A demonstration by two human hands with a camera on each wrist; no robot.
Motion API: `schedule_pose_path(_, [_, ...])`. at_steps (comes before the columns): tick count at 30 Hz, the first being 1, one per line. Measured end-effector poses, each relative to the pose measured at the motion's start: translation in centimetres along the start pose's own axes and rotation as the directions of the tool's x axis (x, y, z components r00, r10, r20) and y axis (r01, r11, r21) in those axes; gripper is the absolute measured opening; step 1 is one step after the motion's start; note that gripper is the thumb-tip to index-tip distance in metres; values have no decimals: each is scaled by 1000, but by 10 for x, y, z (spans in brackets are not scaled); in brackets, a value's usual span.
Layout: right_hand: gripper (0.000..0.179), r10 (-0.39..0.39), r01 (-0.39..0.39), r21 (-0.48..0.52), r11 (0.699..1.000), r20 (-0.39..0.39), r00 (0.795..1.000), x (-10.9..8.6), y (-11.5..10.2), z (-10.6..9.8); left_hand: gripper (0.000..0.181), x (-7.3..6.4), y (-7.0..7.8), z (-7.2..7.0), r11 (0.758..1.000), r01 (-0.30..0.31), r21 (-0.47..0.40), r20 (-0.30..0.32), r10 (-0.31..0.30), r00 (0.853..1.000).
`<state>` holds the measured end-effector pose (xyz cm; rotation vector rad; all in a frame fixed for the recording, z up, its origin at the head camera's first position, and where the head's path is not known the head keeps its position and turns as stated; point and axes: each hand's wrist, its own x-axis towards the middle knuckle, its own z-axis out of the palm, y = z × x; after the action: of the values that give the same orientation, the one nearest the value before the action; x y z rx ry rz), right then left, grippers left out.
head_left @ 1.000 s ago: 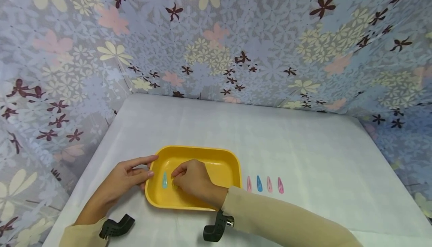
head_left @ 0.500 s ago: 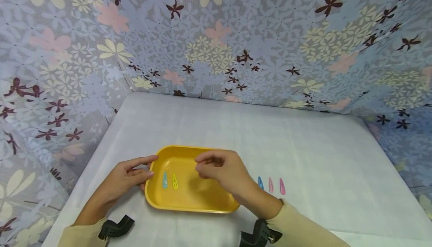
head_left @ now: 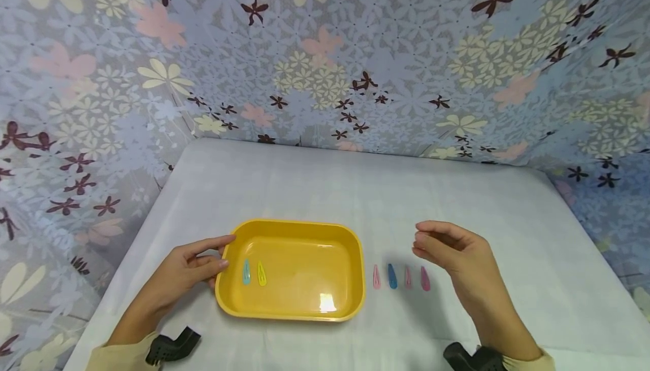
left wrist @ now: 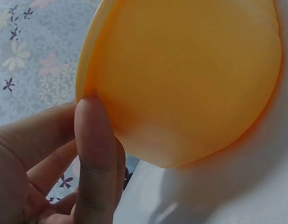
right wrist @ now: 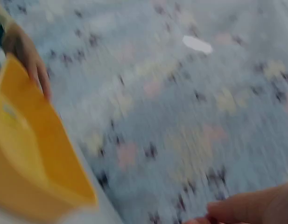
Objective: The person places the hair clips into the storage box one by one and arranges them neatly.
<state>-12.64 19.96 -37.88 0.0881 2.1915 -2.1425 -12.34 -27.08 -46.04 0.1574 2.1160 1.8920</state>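
A yellow tray (head_left: 289, 314) lies on the white-covered table, its left end gripped by my left hand (head_left: 195, 266); in the left wrist view the thumb (left wrist: 94, 135) covers the rim. Inside, toward the left, a light blue snap hair clip (head_left: 246, 272) lies beside a yellow one (head_left: 262, 273). To the right of the tray stands a row: a pale pink clip (head_left: 376, 277), a blue clip (head_left: 392, 276), another pink clip (head_left: 408, 277) and a deep pink clip (head_left: 425, 278). Above and right of this row hovers my right hand (head_left: 459, 258), fingers loosely bent, nothing visible in them.
White cloth covers the table (head_left: 315, 185), which meets a flower-patterned curtain (head_left: 304, 66) behind and at the sides. A black wrist camera mount (head_left: 174, 345) sits at the left sleeve, another mount (head_left: 474, 357) on the right wrist.
My right hand has let go of the yellow hair clip in the tray, lifted away and moved right, past the row of clips. My left hand has stayed at the tray.
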Motion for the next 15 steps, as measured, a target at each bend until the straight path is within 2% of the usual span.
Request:
schedule_pose_path(2, [31, 41, -43, -64, 997, -35, 999, -3, 12, -16, 55, 0, 0, 0, 1000, -3, 1, 1, 3, 1000])
schedule_pose_path(4, [38, 95, -106, -173, 979, -72, 993, -5, 24, -28, 54, -1, 0, 0, 1000, -6, -3, 3, 6, 1000])
schedule_pose_path(7, [46, 158, -197, -359, 912, -136, 978, -7, 42, -40, 54, -1, -1, 0, 1000, -11, -13, 5, 11, 1000])
schedule_pose_path(9, [46, 169, -227, -437, 870, -169, 971, -6, 51, -45, 53, -2, -1, -1, 1000, -12, -22, 7, 12, 1000])
schedule_pose_path(11, [43, 168, -239, -472, 848, -187, 968, -6, 58, -48, 53, -2, -2, -1, 1000, -13, -28, 8, 13, 1000])
schedule_pose_path(15, [40, 195, -268, -481, 835, -197, 961, -5, 67, -52, 52, -2, -2, -1, 999, -22, -33, 13, 22, 1000])
